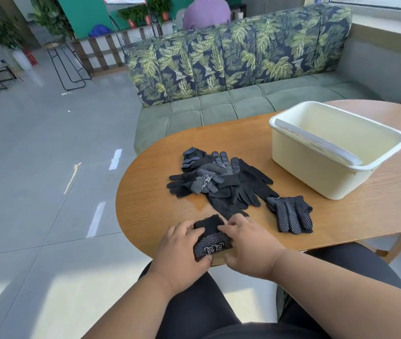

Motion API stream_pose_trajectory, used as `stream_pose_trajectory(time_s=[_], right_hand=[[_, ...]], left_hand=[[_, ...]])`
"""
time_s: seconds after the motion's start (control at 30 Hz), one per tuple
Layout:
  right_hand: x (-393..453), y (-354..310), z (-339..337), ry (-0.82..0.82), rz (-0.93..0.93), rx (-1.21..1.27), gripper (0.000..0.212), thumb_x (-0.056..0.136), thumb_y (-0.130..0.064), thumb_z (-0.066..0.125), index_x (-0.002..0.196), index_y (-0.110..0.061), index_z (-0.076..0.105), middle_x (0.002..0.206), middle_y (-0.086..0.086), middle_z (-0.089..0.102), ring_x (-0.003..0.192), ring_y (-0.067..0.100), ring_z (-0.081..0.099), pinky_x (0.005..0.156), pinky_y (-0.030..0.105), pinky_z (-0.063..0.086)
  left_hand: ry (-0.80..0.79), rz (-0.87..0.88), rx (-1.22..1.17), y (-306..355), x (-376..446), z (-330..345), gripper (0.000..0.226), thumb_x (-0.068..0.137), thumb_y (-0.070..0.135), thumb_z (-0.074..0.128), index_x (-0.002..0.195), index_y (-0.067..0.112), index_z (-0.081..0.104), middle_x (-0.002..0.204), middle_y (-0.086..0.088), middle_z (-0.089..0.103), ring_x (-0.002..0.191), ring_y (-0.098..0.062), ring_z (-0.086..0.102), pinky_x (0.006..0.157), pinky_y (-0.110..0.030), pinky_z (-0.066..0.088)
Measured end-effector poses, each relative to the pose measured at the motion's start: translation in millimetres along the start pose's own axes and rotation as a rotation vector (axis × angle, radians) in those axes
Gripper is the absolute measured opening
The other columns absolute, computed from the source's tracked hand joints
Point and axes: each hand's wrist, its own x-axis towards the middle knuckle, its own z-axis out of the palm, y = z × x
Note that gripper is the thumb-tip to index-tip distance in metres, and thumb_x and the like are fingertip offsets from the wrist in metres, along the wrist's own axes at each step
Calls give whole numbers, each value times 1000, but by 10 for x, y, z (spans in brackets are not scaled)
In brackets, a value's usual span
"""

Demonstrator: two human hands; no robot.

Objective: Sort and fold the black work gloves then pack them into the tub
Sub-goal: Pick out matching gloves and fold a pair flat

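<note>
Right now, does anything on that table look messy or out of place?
Only the glove pile: it lies tangled mid-table, unsorted. One dotted glove lies apart beside it. The tub holds no gloves yet. Both hands hold a folded glove at the table's near edge.

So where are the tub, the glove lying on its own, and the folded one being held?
tub (316, 177), head view, near outer wall.
lone dotted glove (292, 214), head view, palm.
folded glove (212, 245), head view, dotted face between both hands.
</note>
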Motion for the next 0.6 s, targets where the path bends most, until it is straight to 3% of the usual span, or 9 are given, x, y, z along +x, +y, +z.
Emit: stream_pose_trajectory(time_s=[0.2,0.3,0.37,0.43,0.53,0.6], right_hand=[[77,-11,-9,79,48,-12,49,99,-47,48,142,-27,59,127,-1,52,115,24,56,102,35,46],[57,-26,-43,138,48,69,44,100,-50,47,131,-25,66,122,-1,56,110,23,57,99,36,47],[23,-41,-108,182,16,146,48,95,-56,44,120,-23,68,116,-3,58,104,20,58,94,36,48],[-28,-46,-206,228,-46,244,42,91,-58,48,109,-24,65,104,-8,58,96,12,55,86,30,46],[-98,-23,-361,271,-26,389,26,89,-48,69,103,-27,61,89,-13,62,82,1,55,74,19,42],[-126,11,-449,240,57,612,19,92,-38,73,99,-25,62,82,-6,69,75,4,63,70,23,51]], left_hand=[[-12,-8,-43,-7,33,31,66,87,58,61,149,36,52,152,16,39,141,-9,32,116,-26,33],[18,-12,-137,-39,70,18,44,90,48,67,133,36,66,143,20,46,135,-7,37,111,-23,35],[46,-81,-287,-52,110,-1,31,92,40,71,123,34,73,138,23,51,130,-3,41,109,-20,33],[32,-166,-518,-48,158,-29,29,89,42,73,117,35,73,130,25,59,122,-1,53,109,-25,41],[-64,-188,-801,35,205,-86,24,90,44,72,109,28,76,106,11,78,100,-7,71,97,-38,56],[-116,-179,-841,135,230,-125,25,96,45,69,99,22,79,96,6,80,94,-12,74,93,-39,57]])
